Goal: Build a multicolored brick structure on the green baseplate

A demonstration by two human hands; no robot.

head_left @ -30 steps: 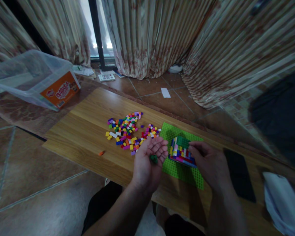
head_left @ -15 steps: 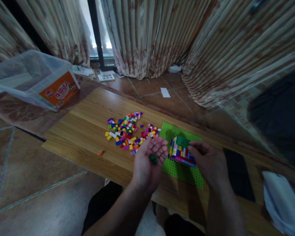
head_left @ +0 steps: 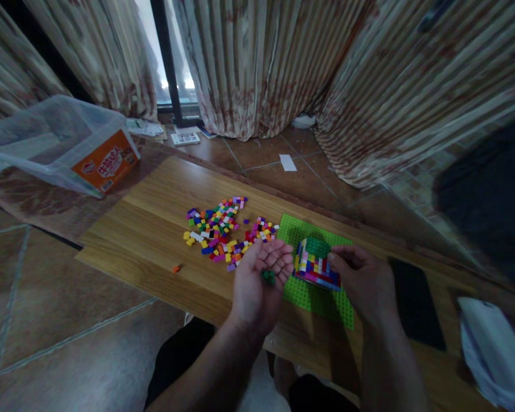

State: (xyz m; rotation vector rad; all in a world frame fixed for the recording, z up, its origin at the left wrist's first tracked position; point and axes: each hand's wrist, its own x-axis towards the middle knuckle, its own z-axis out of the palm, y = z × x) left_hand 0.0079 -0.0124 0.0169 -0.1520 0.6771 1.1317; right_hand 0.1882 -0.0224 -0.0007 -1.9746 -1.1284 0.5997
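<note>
My left hand (head_left: 260,289) is palm up and cupped, its fingers slightly curled. Several small dark green toy bricks (head_left: 268,277) lie in that palm. Just to its right, a small multicoloured brick building (head_left: 315,266) with a green top (head_left: 317,246) stands on a bright green baseplate (head_left: 292,229). My right hand (head_left: 364,280) has thumb and fingers pinched together at the right edge of the green top. Whatever is between those fingertips is hidden. The right hand also covers part of the baseplate's right side.
Loose coloured bricks (head_left: 217,229) are heaped on the wooden table (head_left: 146,223), left of the baseplate. One orange brick (head_left: 176,269) lies apart. A clear plastic bin (head_left: 60,149) stands at the far left. Right of the hands are a dark flat object (head_left: 416,303) and a white package (head_left: 493,343).
The view has shifted very slightly. Both hands keep their places, the left with green bricks in its palm and the right pinching at the building's green top.
</note>
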